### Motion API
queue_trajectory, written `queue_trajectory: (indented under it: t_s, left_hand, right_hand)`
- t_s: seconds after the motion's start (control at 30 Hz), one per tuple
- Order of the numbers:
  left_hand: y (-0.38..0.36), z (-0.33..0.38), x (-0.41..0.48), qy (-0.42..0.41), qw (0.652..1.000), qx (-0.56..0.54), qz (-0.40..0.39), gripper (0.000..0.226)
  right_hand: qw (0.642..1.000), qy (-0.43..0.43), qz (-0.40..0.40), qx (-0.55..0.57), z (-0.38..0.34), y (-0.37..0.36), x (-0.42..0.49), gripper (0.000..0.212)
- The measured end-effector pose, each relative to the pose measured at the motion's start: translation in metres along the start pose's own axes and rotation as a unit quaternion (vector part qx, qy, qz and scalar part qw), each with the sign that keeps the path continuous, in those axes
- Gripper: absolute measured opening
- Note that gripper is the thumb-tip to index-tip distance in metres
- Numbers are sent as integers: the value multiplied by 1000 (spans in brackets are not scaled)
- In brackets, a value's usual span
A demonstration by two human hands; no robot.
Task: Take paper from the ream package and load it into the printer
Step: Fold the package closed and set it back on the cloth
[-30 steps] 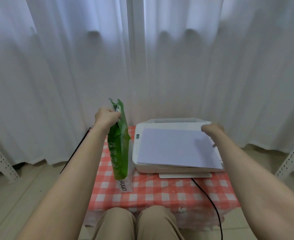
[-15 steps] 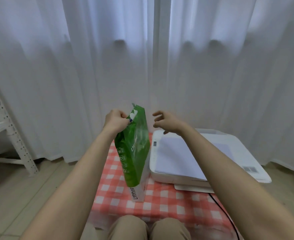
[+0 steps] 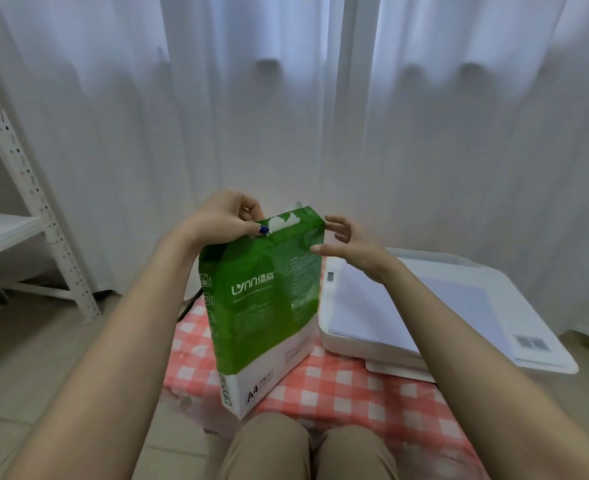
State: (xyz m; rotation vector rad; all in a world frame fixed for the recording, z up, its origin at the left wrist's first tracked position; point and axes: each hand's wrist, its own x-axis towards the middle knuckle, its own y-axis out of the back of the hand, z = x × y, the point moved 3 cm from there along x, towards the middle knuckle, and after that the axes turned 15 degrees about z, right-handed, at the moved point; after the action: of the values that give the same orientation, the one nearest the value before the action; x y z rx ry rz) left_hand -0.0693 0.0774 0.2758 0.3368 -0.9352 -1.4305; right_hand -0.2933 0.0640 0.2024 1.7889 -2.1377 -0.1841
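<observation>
Half a second on, the right hand point(image 3: 350, 252) had come across to the upper right edge of the ream package point(image 3: 265, 306), whose broad green face had turned toward the camera. That hand was loosely spread and held nothing, its thumb tip at the wrapper's edge. The left hand point(image 3: 222, 220) pinched the torn top left corner. The package stood upright on the checked cloth point(image 3: 338, 386), just left of the printer point(image 3: 500, 292), where loose sheets point(image 3: 372, 306) lay.

Ream package point(image 3: 265, 306) left of printer point(image 3: 476, 306)
</observation>
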Motion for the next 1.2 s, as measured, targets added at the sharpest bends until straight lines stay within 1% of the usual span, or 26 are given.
queue_trajectory:
  t_s: [0.07,0.2,0.23,0.3,0.37,0.53,0.6,0.67,0.73,0.77,0.8,0.87,0.9,0.93,0.97,1.03,1.07,1.1,1.2]
  left_hand:
    - [6,-6,-4,-2,1000,14,4,21]
    - [14,-14,-14,-10,1000,21,-5,24]
    - [15,-15,-16,-15,999,30,-5,25]
    - [16,-18,-17,-28,998,58,9,26]
    - [17,-24,-15,-36,994,92,37,26]
    - [12,-19,-17,-44,982,140,115,8]
    - [9,-18,-21,-57,973,166,151,11]
    - [7,-26,-31,-54,965,163,198,14]
    - [5,-42,-42,-56,955,137,257,21]
    - [3,-49,-48,-63,948,119,287,32]
    - [1,-56,-55,-56,943,82,317,47]
    - [-1,-71,-68,14,927,-38,374,75]
    - [-3,-79,-74,66,913,-100,391,80]
    - [-7,-86,-79,116,899,-158,392,78]
    - [-12,-93,-81,151,887,-218,378,70]
    - [-22,-102,-81,167,870,-298,355,44]
    - [-24,-102,-79,161,869,-307,354,33]
    - [-26,-102,-77,154,869,-308,355,27]
    - [-27,-99,-71,140,879,-281,358,27]
  right_hand:
    - [1000,-14,-5,21,-3,-5,1,73]
    - [997,-37,-56,23,-5,-24,3,66]
    - [997,-39,-54,34,-5,-28,3,63]
    - [998,-31,-22,56,-3,-31,6,60]
    - [999,-5,8,53,-2,-29,6,59]
    - [993,66,91,37,0,-18,-8,56]
    - [990,80,107,53,3,-17,-14,52]
    - [987,99,112,59,1,-17,-19,46]
    - [988,105,98,60,-1,-20,-21,41]
    - [989,103,91,61,-1,-22,-21,39]
    - [989,101,86,62,-1,-23,-21,38]
    - [990,94,83,66,1,-23,-21,35]
    - [990,93,79,72,2,-23,-21,33]
    - [990,91,74,81,2,-22,-22,31]
    - [990,91,68,88,2,-22,-22,30]
    - [990,86,62,94,3,-22,-22,29]
    - [990,83,58,95,3,-21,-22,28]
    - [991,78,54,96,3,-21,-21,27]
    - [992,70,40,94,6,-20,-21,26]
